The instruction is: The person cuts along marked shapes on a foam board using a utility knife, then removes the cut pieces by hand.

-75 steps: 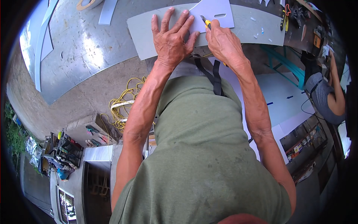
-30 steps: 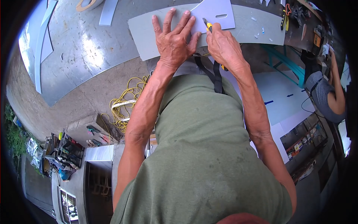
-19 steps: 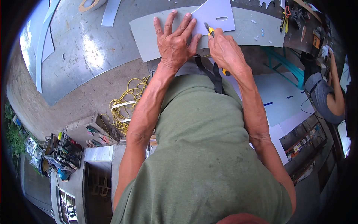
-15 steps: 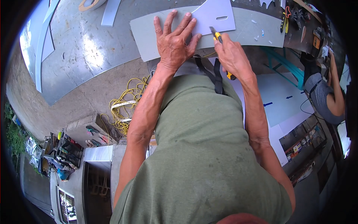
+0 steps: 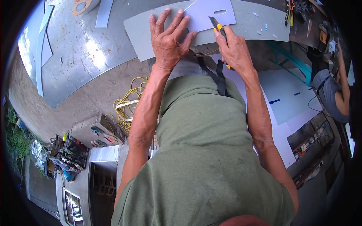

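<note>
My left hand (image 5: 169, 39) lies flat with its fingers spread, the fingertips on the grey curved board (image 5: 141, 32) and on the edge of a white sheet (image 5: 201, 15). The sheet has a small rounded slot and rests on top of the board. In my right hand (image 5: 235, 51) is a yellow and black utility knife (image 5: 220, 28), its blade out and pointing up and to the left over the sheet. Whether the blade tip touches the sheet I cannot tell. Small white scraps (image 5: 266, 26) lie on the board to the right.
A metal table (image 5: 86, 49) carries pale strips (image 5: 104, 13) and a tape roll (image 5: 83, 5). Pliers (image 5: 289, 15) lie at its right. Yellow cord (image 5: 126, 105) is heaped on the floor. A teal stand (image 5: 290, 62) and another person (image 5: 332, 94) are at the right.
My right hand has drawn back to the right with the knife, whose blade has left its earlier place near my left fingers. My left hand stays on the board while the whole view shifts slightly.
</note>
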`<action>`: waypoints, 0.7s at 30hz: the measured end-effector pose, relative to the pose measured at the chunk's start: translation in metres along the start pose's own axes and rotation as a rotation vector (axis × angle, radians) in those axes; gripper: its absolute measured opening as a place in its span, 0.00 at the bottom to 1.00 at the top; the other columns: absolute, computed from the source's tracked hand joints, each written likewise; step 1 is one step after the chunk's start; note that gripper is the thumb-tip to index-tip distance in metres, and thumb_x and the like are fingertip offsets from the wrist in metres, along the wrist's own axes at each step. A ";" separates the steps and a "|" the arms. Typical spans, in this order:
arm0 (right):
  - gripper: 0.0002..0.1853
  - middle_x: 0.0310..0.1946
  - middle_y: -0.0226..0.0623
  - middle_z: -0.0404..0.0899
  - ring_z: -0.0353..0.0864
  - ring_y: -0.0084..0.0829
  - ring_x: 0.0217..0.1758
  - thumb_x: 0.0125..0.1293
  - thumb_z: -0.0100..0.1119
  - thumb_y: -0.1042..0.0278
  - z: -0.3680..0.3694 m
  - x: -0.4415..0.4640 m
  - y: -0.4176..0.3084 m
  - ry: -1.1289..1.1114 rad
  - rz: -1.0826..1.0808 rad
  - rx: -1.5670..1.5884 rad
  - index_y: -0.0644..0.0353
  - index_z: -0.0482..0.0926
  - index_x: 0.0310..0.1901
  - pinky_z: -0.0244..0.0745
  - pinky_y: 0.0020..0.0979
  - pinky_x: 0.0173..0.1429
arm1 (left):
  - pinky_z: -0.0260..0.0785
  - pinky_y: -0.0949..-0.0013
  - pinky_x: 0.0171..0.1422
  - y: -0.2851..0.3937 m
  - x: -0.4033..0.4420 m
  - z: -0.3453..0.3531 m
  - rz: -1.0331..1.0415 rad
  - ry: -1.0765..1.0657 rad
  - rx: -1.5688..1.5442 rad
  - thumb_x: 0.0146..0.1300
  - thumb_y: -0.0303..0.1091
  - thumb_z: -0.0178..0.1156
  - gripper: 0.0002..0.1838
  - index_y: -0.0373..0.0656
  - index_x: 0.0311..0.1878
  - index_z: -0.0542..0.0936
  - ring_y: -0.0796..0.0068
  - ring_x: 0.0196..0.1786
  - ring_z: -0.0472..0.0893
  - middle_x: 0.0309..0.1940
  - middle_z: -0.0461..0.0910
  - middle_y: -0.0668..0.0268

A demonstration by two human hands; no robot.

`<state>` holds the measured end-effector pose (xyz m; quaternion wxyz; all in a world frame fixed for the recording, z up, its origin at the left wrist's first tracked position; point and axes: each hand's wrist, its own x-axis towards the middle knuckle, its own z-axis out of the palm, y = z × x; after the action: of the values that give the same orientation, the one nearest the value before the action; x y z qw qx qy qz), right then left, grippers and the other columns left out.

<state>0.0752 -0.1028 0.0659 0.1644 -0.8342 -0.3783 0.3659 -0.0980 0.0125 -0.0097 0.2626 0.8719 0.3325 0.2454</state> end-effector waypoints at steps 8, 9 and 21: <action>0.15 0.23 0.57 0.81 0.83 0.64 0.31 0.79 0.52 0.56 0.012 0.003 -0.007 -0.020 -0.013 -0.090 0.63 0.72 0.46 0.77 0.58 0.39 | 0.48 0.44 0.84 0.001 0.002 0.002 -0.010 0.013 0.003 0.54 0.47 0.78 0.26 0.57 0.59 0.88 0.61 0.74 0.72 0.64 0.84 0.74; 0.16 0.24 0.57 0.82 0.83 0.64 0.32 0.79 0.52 0.55 0.013 0.003 -0.007 -0.019 -0.014 -0.106 0.63 0.72 0.46 0.77 0.58 0.39 | 0.48 0.44 0.84 0.001 0.001 0.002 -0.009 0.012 0.005 0.54 0.47 0.78 0.26 0.57 0.59 0.88 0.61 0.74 0.72 0.63 0.84 0.74; 0.17 0.25 0.58 0.82 0.84 0.65 0.36 0.79 0.51 0.54 0.016 0.008 -0.008 -0.007 -0.005 -0.117 0.63 0.71 0.45 0.78 0.60 0.42 | 0.50 0.45 0.83 0.001 0.002 0.002 -0.016 0.044 -0.030 0.53 0.45 0.79 0.26 0.55 0.58 0.88 0.61 0.72 0.74 0.62 0.85 0.74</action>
<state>0.0630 -0.0918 0.0557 0.1151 -0.8401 -0.4017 0.3458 -0.0948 0.0122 -0.0102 0.2702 0.8595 0.3417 0.2672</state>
